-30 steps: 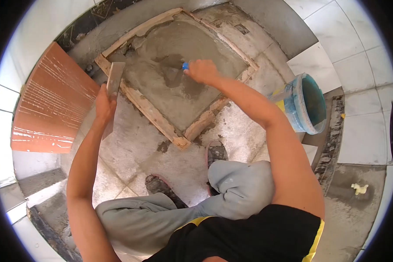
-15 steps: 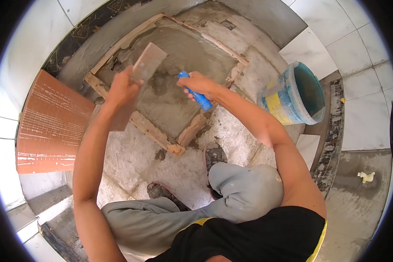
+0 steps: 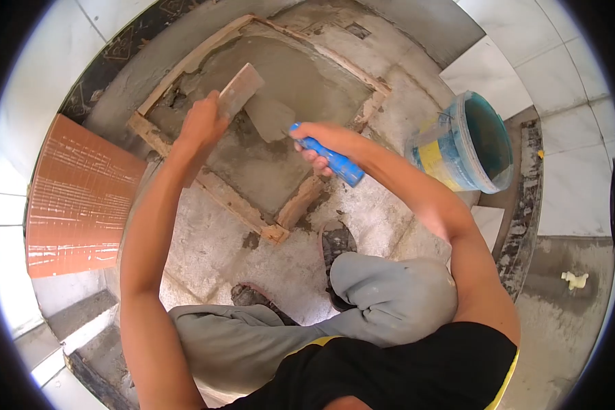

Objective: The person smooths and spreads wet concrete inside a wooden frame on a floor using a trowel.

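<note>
My left hand (image 3: pixel 203 121) grips a flat tile piece (image 3: pixel 240 89), tilted above the left part of a framed bed of wet mortar (image 3: pixel 321 75). In my right hand (image 3: pixel 324 145) is the blue handle of a trowel (image 3: pixel 270 117). The grey trowel blade points left over the mortar, close to the lower right side of the tile piece. Whether blade and tile touch cannot be told. Brick strips (image 3: pixel 236 205) edge the mortar.
A blue bucket (image 3: pixel 468 143) stands on the right. Reddish tiles (image 3: pixel 82 198) lean at the wall on the left. A white tile (image 3: pixel 488 80) rests by the back wall. My shoes are on the floor below the frame, and a pale tap fitting (image 3: pixel 575 280) sits far right.
The trowel has turned so its blade now shows beside the tile piece. My right hand has shifted slightly right and down, and my left hand slightly right.
</note>
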A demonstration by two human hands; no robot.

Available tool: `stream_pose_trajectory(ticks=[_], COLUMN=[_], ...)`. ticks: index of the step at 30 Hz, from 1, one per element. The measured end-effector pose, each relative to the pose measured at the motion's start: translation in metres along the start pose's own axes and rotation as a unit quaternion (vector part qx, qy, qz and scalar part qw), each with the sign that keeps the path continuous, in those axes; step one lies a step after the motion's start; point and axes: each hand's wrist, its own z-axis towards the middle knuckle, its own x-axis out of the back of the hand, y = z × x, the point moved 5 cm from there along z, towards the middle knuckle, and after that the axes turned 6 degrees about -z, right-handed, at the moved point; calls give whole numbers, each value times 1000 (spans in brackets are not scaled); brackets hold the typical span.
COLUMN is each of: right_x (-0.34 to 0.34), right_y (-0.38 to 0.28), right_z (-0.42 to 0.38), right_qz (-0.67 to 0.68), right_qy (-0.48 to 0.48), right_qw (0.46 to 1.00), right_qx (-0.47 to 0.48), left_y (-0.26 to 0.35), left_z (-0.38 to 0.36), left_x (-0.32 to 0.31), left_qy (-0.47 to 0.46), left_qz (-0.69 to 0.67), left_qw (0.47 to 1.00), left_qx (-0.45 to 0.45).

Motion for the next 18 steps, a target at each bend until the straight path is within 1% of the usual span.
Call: stream_pose_trajectory(ticks=[2, 4, 5, 6, 7, 9, 10, 11, 12, 13, 14, 18], right_x=[1, 9, 14, 27, 24, 28, 28, 27, 26, 23, 20, 2], right_y=[1, 5, 16, 18, 13, 18, 14, 12, 8, 4, 1, -9], right_z=[-10, -13, -6, 4, 6, 12, 13, 15, 19, 23, 26, 32], right_qz=[1, -159, -158, -434, -664, -662, -662, -663, -676, -688, -689, -688], right_qy=[10, 66, 63, 146, 215, 233, 251, 251, 249, 246, 245, 225], right_qw=[1000, 985, 985, 885, 694, 688, 680, 679, 668, 657, 656, 661], right_qx=[-16, -8, -10, 87, 175, 182, 190, 191, 187, 183, 186, 198], left_y=[-9, -10, -11, -12, -14, -13, -12, -11, -5, 5, 15, 30], left_z=[7, 7, 5, 5, 6, 6, 5, 3, 1, -2, -5, -16], left_x=[6, 17, 22, 26, 29, 29, 25, 22, 23, 20, 16, -8], left_qy=[-8, 8, 21, 20, 21, 22, 0, -22, -18, -42, -67, -76], left_qz=[43, 40, 39, 39, 31, 20, -5, -29, -29, -49, -69, -95], left_qw=[999, 999, 998, 998, 999, 999, 999, 999, 999, 997, 993, 990], left_qx=[30, 32, 33, 35, 38, 39, 37, 36, 36, 51, 67, 64])
